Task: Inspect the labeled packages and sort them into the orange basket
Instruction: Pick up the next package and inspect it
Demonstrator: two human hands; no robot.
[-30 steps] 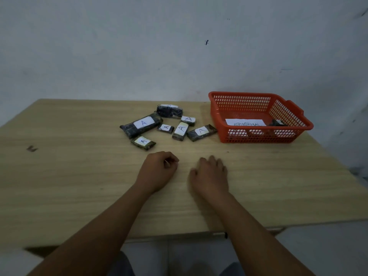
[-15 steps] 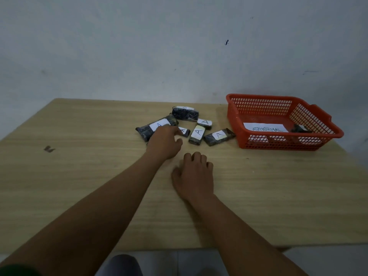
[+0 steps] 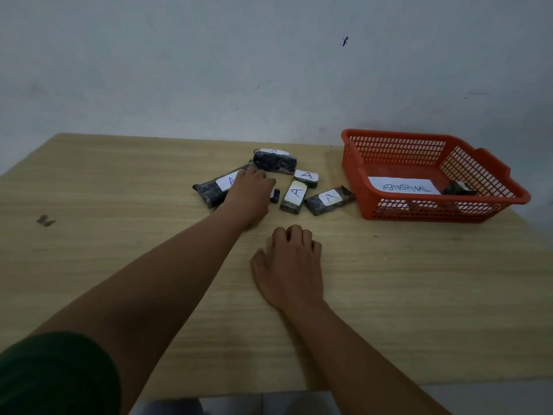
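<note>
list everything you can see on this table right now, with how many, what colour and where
labeled packages: at least five showing, dark with white A labels, clustered mid-table left of the basket
orange basket: one, far right of table
ABNORMAL sheet: one, white, on basket floor
dark package: one, inside basket, right end
table: one, light wood
dark mark: one, table's left side
left hand: over the cluster, covering part of it; grip hidden
right hand: resting on the table, fingers loosely curled, holding nothing

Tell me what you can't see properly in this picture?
- Head view: the left hand covers a small package and part of the long package; its grip cannot be told.
- The dark package in the orange basket: no label visible.
- Far package: label seen edge-on, hard to read.
</note>
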